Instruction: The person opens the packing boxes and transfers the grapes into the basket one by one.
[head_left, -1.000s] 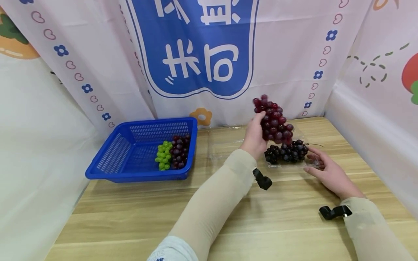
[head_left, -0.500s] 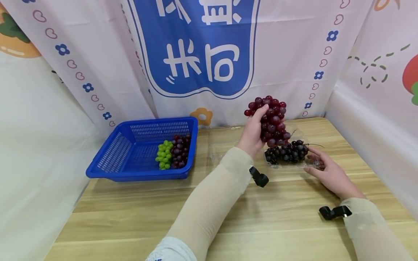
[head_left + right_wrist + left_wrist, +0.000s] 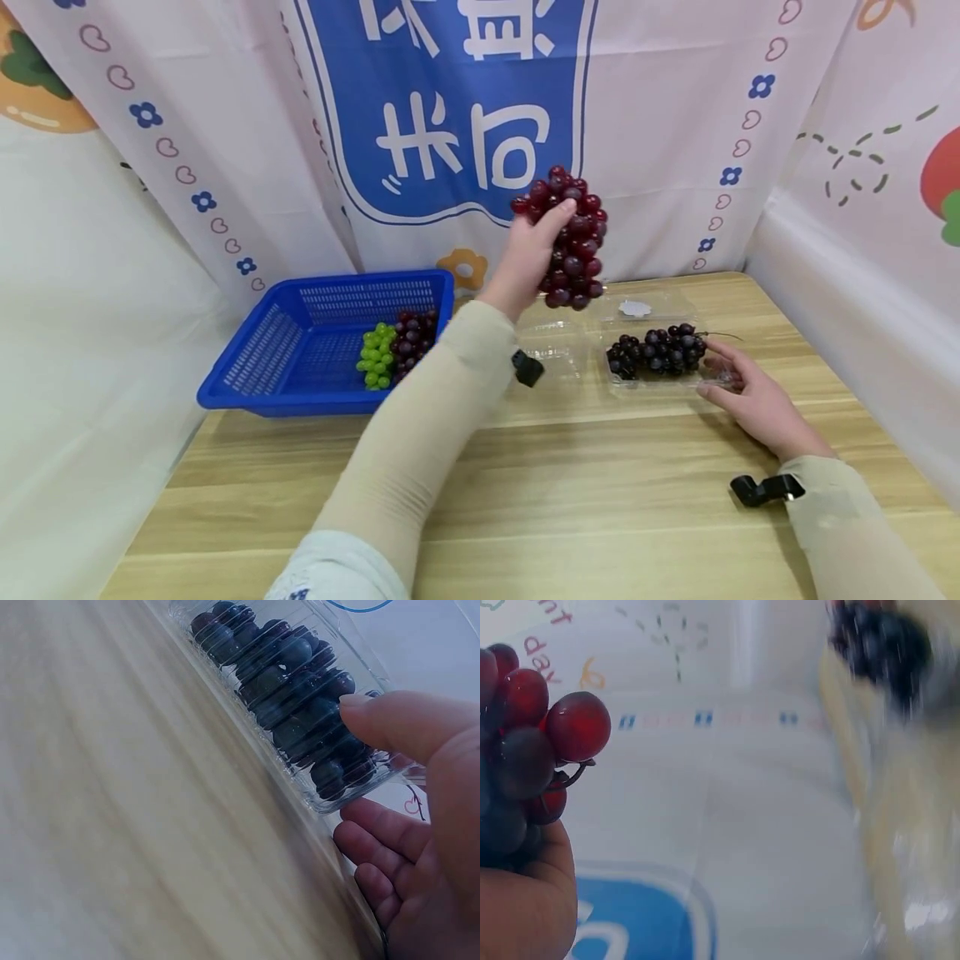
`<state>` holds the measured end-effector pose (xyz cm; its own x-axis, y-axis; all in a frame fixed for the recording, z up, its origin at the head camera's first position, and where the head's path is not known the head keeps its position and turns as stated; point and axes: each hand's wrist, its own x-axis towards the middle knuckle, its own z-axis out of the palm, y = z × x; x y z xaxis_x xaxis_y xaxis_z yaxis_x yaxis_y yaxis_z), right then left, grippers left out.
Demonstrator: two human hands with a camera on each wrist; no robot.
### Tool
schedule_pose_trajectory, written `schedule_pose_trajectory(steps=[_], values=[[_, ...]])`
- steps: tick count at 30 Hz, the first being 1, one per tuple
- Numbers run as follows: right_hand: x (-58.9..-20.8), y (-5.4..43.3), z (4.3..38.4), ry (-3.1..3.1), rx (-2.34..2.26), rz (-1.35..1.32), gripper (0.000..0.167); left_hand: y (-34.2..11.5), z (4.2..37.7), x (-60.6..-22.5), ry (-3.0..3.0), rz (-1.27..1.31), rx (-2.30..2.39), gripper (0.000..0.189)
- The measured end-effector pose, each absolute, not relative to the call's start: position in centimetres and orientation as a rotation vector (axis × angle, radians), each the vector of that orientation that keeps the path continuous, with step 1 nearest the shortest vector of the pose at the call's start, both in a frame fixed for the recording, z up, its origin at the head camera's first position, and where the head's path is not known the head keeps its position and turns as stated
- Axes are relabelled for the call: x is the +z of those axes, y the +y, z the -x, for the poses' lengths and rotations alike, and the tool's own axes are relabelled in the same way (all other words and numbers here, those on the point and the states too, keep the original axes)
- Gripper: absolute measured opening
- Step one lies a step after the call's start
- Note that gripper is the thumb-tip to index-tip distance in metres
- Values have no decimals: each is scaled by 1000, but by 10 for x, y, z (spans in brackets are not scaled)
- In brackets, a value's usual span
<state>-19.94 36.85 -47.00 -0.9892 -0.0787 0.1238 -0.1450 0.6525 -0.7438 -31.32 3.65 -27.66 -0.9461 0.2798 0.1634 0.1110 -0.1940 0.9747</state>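
Observation:
My left hand [image 3: 528, 250] grips a bunch of red grapes [image 3: 577, 250] raised in front of the back cloth, thumb across its near side. In the left wrist view, red grapes [image 3: 525, 750] and part of the hand [image 3: 529, 900] show at the left edge. A bunch of black grapes [image 3: 663, 350] lies in a clear plastic box [image 3: 622, 386] on the table. My right hand [image 3: 761, 404] holds that box's right end, thumb at the near side and index finger at the far side. The right wrist view shows the thumb [image 3: 397, 724] over the box's corner, other fingers curled below.
A blue plastic basket [image 3: 247, 400] stands at the left with green grapes [image 3: 377, 357] and dark red grapes [image 3: 412, 342] inside. Another clear plastic container [image 3: 555, 342] lies between basket and box. Printed cloth [image 3: 652, 125] hangs behind the wooden table [image 3: 585, 500].
My left hand has carried the red grapes up and left, away from over the box, so the box's lid and the container beside it show more. The right hand stays put.

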Motion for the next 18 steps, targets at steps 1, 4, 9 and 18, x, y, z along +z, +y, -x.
schedule_pose_trajectory(steps=[1,4,9,18], values=[[-471,369,199,-2784,1262,-187,80,27,315,-273,1965,-474,2263,45],[-472,369,199,-2786,1262,-183,80,-3,321,-263,2100,-441,2168,50],[-473,369,201,-2787,1258,-184,79,-61,332,-249,2440,-334,1970,62],[-470,366,200,-2793,1254,-176,80,-160,345,-239,2911,-103,1406,90]])
